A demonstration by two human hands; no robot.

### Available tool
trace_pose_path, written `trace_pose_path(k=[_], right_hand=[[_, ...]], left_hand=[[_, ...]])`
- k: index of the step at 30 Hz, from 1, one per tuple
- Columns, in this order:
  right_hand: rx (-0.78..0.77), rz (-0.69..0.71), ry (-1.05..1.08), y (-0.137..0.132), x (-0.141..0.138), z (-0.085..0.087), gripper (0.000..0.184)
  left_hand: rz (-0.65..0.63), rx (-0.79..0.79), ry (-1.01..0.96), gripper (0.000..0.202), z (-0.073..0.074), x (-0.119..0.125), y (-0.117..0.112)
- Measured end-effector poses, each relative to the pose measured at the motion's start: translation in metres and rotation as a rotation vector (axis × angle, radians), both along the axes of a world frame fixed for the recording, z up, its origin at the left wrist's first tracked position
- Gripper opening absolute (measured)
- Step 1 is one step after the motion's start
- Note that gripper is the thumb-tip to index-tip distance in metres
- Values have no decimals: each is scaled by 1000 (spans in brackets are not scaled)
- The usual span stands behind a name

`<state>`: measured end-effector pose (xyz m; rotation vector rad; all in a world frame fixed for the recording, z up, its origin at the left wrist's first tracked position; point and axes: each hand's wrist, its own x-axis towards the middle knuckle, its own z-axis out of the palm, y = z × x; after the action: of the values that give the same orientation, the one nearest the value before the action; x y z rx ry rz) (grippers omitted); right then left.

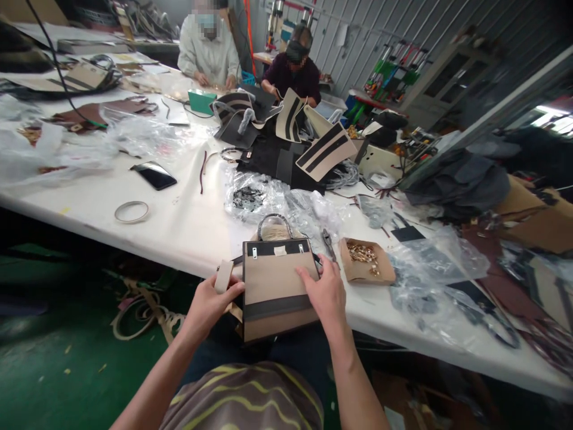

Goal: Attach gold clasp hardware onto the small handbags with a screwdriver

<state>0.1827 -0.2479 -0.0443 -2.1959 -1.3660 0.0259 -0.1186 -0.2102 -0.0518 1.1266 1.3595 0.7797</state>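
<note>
Currently, in the head view, a beige bag with dark bands (275,279) is at six o'clock by the table's (188,233) edge, the right hand (327,291) clasping its right side. At its nine o'clock the left hand (209,303) pinches a small pale tab (224,276); near three lies a cardboard tray (369,278) of gold-coloured fittings (362,253), and toward ten a phone (154,175).

On my remote feed, a black rectangular smartphone (155,175) lies near a thin, pale ring (131,221) on the white-covered desk (188,218). Beyond, a person in a pale jacket (210,51) is behind a green rectangular box (201,102); a person in a dark shirt (286,74) bends nearby, before a grey ribbed wall (351,39).
</note>
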Motion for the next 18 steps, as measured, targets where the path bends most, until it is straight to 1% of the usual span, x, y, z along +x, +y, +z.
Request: trace_pose_path(k=[4,6,8,11,13,14,16,18], right_hand=[[3,-11,-7,8,-1,3,70],[2,0,-26,15,-6,4,63],[2,18,-22,21,-10,3,59],[-8,31,11,26,-12,2,59],[-9,37,29,25,-13,5,60],[13,52,33,23,-13,8,59],[115,115,54,18,-15,19,53],[221,235,169,11,-18,35,46]], left_hand=[[8,104,63,49,-5,15,15],[32,132,94,48,-4,15,23],[33,162,177,46,0,10,31],[-28,229,404,40,14,-1,35],[-58,251,488,44,26,-6,29],[-69,254,472,47,33,-6,24],[-124,251,363,47,46,-1,10],[-228,243,263,43,58,10,-5]])
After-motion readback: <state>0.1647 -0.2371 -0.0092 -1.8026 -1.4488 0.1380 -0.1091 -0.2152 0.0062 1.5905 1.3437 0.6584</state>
